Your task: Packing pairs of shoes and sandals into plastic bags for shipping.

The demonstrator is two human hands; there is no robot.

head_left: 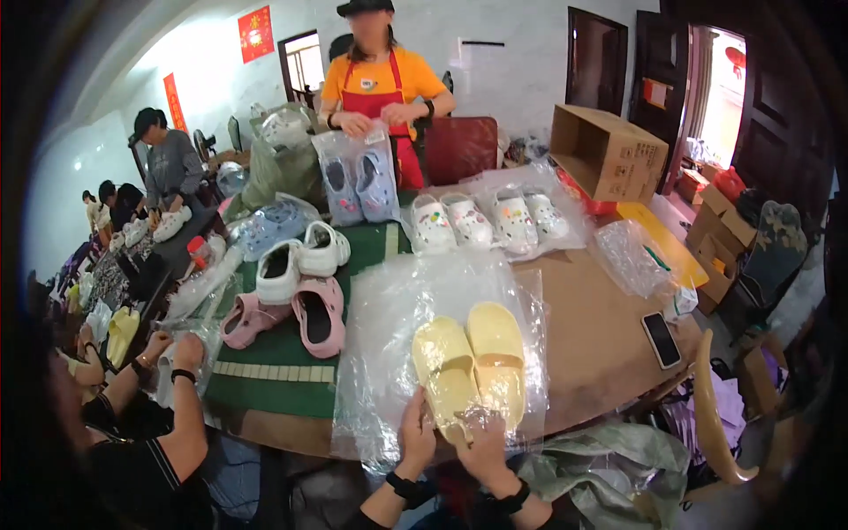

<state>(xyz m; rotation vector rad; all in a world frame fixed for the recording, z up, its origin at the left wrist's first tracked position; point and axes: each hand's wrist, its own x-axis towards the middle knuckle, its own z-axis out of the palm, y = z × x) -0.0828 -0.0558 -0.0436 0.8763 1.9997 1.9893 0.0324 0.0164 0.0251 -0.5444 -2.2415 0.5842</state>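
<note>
On crinkled clear bag (pixel 389 318) — glossy yellow slippers (pixel 473 364), both hands (pixel 417 435) gripping heels

A pair of slippers (pixel 473 367) lies side by side on a plastic bag (pixel 389 327) at the near edge of the tabletop (pixel 601 327), with the left hand (pixel 416 433) and right hand (pixel 484 449) at their near ends. Left of the bag sit four clogs (pixel 296 291) on a mat (pixel 283 362). Far behind, bagged clogs (pixel 490 219) lie in a row. A phone (pixel 661 339) rests to the right, and a cardboard box (pixel 608 152) stands far right
</note>
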